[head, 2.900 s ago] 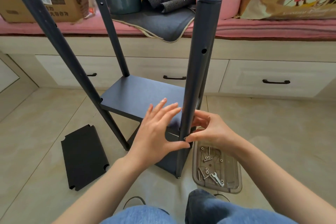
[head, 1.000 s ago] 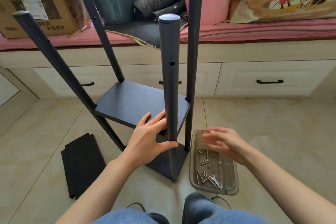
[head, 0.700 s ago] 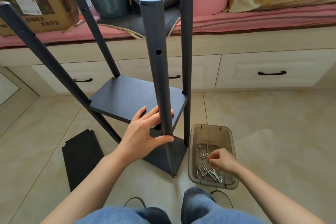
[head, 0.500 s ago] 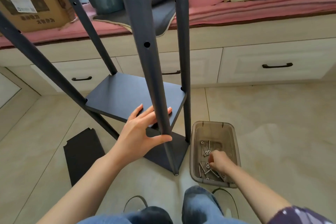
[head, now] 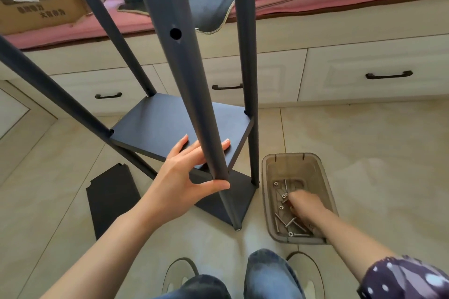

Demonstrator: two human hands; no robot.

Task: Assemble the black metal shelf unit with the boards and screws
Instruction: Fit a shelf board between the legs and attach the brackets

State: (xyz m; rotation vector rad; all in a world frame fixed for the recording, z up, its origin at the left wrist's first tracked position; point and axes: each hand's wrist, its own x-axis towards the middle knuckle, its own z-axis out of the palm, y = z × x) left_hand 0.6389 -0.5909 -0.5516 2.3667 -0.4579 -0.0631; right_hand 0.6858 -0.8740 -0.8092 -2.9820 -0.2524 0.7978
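Steadying the near pole (head: 194, 94) with spread left hand (head: 187, 177) fingers, dig the blurry right hand (head: 303, 204), grip unclear, for one screw (head: 281, 219) in the tub (head: 269, 167) at four o'clock.

The picture's top edge is cutting off the tops of all four shelf posts (head: 184, 80). Motion blur is obscuring the right hand (head: 302, 204) fingers inside the screw tray (head: 269, 177); its grip is indeterminable.
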